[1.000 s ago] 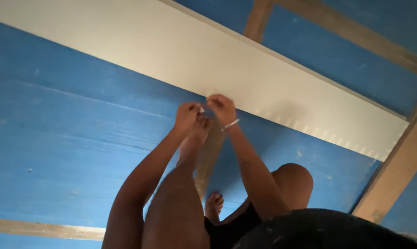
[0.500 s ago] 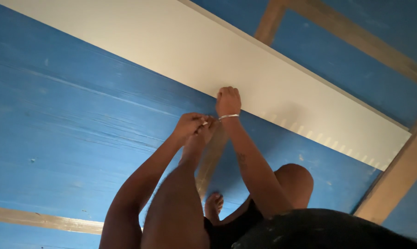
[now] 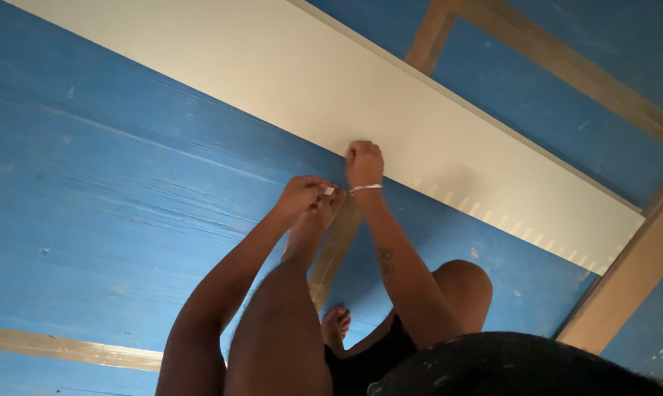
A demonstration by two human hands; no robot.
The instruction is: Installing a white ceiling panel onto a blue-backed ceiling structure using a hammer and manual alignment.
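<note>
1. The right hand (image 3: pixel 364 163) is clenched, its knuckles pressing on the near long edge of the white board (image 3: pixel 390 125); a thin pale bracelet (image 3: pixel 366 188) circles its wrist.
2. The left hand (image 3: pixel 302 196) is just beside the board's near edge, fingers pinched on a small pale piece (image 3: pixel 329 191) that is too small to identify; it sits close to the toes of the raised foot (image 3: pixel 324 209).
3. The white board lies flat and runs diagonally across the blue floor (image 3: pixel 111 183), with a row of small pale marks along its near edge to the right of the right hand.
4. The floor around the board is painted blue planking, scuffed and streaked, with bare wooden strips (image 3: pixel 551 62) crossing it beyond the board and another strip (image 3: pixel 67 348) well apart on the near side.
5. A second foot (image 3: pixel 336 323) rests on the floor, near the person's body, well short of the board.
</note>
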